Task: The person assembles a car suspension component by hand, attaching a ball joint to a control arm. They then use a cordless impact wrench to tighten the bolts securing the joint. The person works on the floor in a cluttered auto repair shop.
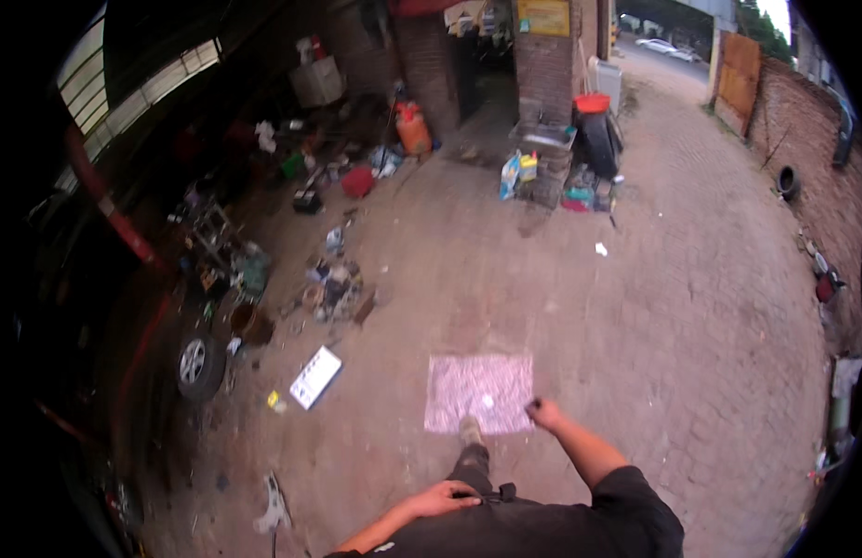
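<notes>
My left hand (442, 499) lies against the front of my dark clothes at the waist. Its fingers are stretched out, and nothing shows in it. My right arm reaches forward, bent at the elbow. The right hand (544, 413) looks closed, with something small and dark at its fingers that is too blurred to name. Below and beside that hand, a pink patterned sheet (477, 379) lies flat on the ground, with a small white spot on it. One of my shoes (470, 431) is at the sheet's near edge.
To the left lie a white flat box (315, 377), a wheel with a tire (200, 366) and a heap of parts (334, 290). A metal part (273, 505) lies near left. Ahead stand an orange tank (413, 128) and a brick sink (545, 138). A brick wall (812, 130) runs along the right.
</notes>
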{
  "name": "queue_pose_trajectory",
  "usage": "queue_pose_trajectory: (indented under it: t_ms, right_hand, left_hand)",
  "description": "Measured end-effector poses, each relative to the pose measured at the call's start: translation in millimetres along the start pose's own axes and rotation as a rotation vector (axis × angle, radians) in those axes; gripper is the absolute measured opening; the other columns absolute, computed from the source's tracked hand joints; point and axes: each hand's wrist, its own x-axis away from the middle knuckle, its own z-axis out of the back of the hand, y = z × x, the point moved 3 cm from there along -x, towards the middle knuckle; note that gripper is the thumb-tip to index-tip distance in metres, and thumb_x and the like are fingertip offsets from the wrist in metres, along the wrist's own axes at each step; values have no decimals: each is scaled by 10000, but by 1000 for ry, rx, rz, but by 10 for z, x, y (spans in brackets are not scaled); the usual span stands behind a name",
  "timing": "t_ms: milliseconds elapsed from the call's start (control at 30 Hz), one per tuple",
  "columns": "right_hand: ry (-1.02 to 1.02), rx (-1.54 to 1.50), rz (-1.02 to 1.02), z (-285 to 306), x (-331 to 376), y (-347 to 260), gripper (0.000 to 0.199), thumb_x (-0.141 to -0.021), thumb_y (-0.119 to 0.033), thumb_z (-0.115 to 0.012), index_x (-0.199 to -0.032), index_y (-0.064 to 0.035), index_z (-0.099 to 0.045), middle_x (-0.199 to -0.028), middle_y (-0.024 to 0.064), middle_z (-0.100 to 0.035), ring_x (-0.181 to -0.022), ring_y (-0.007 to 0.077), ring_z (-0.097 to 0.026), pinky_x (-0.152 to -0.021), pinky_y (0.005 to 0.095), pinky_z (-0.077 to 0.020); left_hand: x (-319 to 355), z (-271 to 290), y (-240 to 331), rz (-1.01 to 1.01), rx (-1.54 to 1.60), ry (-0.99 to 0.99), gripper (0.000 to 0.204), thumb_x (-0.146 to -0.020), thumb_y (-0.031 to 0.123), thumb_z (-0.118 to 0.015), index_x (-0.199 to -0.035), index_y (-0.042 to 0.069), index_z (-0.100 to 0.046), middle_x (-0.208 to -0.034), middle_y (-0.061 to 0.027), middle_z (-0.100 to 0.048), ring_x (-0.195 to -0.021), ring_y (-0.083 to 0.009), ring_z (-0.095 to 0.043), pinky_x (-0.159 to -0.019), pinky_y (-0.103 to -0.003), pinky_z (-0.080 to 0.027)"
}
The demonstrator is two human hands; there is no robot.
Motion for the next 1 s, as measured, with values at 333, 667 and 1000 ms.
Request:
queue_pose_trajectory:
  t_ms: [333, 667, 1000]
  right_hand:
    - [-216, -114, -495, 765, 391, 1121, 234, -877, -231, -638, -899, 2, -635, -776, 129, -649, -641, 255, -633, -556, 396, -531]
    - [-534, 394, -295, 823, -2263, 959, 264, -855, -319, -570, -806, -86, -684, -762, 99, -686, -731, 257, -662, -699, 412, -523]
    - [60, -272, -211, 1771, -7205, -1974, 314, -849, -280, -638, -949, 18, -657, -798, 117, -689, -720, 191, -671, -661, 347, -536]
  left_hand:
    - [-1782, 2153, 1140, 56, -269, -377, 425, -930, 387, -597, -1076, -9, -645, -886, -80, -660, -832, -131, -573, -771, -315, -475]
    - [-3295, 4237, 1241, 146, -41, -72, 442, -889, 418, -640, -1036, 2, -678, -877, -66, -682, -834, -120, -590, -798, -321, -478]
    - [-4391, 5602, 2118, 137, -40, 85, 432, -888, 402, -662, -1004, -13, -680, -924, -44, -684, -867, -102, -594, -788, -280, -473]
